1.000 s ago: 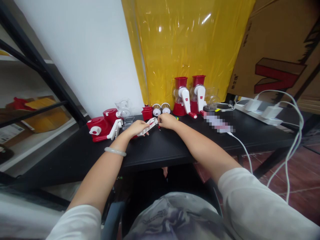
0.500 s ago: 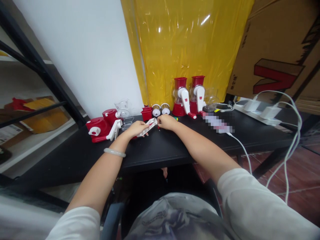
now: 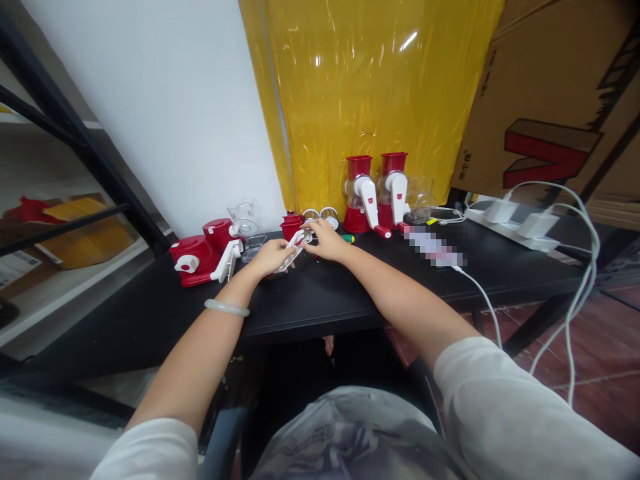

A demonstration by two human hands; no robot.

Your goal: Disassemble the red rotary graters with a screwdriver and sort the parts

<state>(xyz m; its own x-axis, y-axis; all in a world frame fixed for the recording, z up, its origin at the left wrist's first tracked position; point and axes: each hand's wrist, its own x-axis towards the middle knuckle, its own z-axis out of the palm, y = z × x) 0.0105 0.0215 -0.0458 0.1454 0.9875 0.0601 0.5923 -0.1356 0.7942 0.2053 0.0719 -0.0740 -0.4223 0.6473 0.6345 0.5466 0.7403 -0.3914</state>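
Observation:
Above the black table (image 3: 320, 300), a white crank handle (image 3: 291, 256) with a red mark is held between my two hands. My left hand (image 3: 273, 257) is closed around its near end, thumb on top. Fingers of my right hand (image 3: 327, 241) are closed on the far end. A small red piece lies on the table just under the right hand, partly hidden. Behind the hands are a red hopper (image 3: 291, 225) and two metal grater drums (image 3: 329, 217). Beside my right hand lies a green-and-yellow handle (image 3: 348, 238), probably a screwdriver's.
Two assembled red-and-white rotary graters (image 3: 360, 193) stand at the back. Red grater bases (image 3: 193, 259) with another white crank (image 3: 230, 260) and clear plastic parts (image 3: 244, 217) sit left. A power strip (image 3: 520, 227) and white cables (image 3: 575, 313) are at right, near a cardboard box (image 3: 545, 100).
My right hand has moved left from the small red piece beside the crank onto the crank's far end. The crank is tilted more steeply. More of the green-and-yellow handle shows.

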